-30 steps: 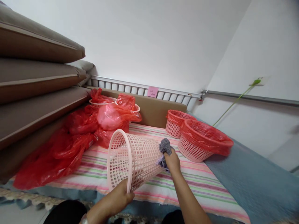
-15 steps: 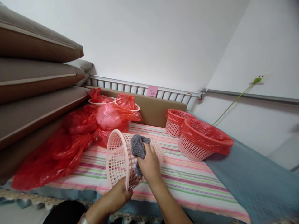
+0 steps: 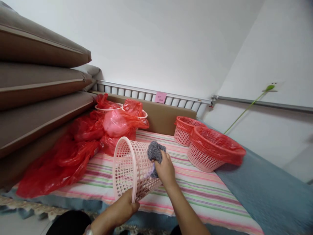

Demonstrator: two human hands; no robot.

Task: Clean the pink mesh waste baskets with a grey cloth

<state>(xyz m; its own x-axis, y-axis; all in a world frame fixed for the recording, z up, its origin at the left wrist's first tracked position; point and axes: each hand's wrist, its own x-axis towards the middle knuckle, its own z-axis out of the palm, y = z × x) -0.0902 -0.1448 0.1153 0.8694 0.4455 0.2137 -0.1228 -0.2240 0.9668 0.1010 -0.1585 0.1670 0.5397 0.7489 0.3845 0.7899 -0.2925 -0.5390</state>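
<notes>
The left grip (image 3: 125, 203) is clasped on the near, lower part of the rim of a pink basket (image 3: 142, 160), and the right grip (image 3: 166, 168) is bunched around a grey cloth (image 3: 155, 152) that touches the basket's side. The basket lies tilted on its side, mouth to the left, over a striped sheet (image 3: 202, 199); whether the sheet bears all its weight I cannot tell. It looks like thin plastic full of holes, so it should be light, springy and quick to roll, and a hard squeeze on the wall would probably flex it. The thick rim seems the stiffest hold. The cloth looks soft and limp, likely to snag little if kept balled. Left of the basket are heaped red bags (image 3: 61, 163); to its right stand two lined baskets (image 3: 201, 158).
</notes>
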